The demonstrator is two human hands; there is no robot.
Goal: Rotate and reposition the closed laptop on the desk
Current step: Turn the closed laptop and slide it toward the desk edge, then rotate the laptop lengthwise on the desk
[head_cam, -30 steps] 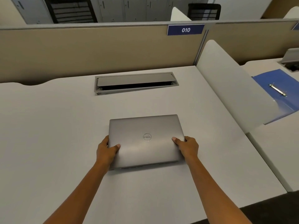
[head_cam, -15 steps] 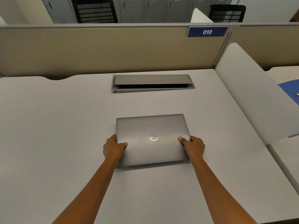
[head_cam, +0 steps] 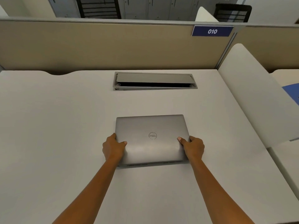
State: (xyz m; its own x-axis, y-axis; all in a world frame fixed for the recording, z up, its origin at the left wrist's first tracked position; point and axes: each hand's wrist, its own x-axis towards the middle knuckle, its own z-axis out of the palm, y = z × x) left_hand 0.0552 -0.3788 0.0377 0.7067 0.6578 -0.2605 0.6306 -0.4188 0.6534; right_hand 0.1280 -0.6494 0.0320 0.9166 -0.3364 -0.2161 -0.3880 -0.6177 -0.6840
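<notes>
Left hand (head_cam: 113, 147): clamped on the left edge of the laptop (head_cam: 152, 139), thumb lying on the lid, fingers wrapped round the side and out of sight beneath.
Laptop: closed, grey, round logo up, lying flat and square on the worktop (head_cam: 56, 126), its near long edge facing the person.
Right hand (head_cam: 193, 148): clamped on the laptop's right edge, thumb on the lid, fingers curled over the side.
Cable hatch (head_cam: 154, 80): set into the worktop straight beyond the laptop, well apart from it, flap partly raised.
Sign (head_cam: 212, 31): blue, reads 010, on the beige partition beyond and right of the laptop.
Blue folder (head_cam: 292, 92): far right of the laptop, past a white divider.
</notes>
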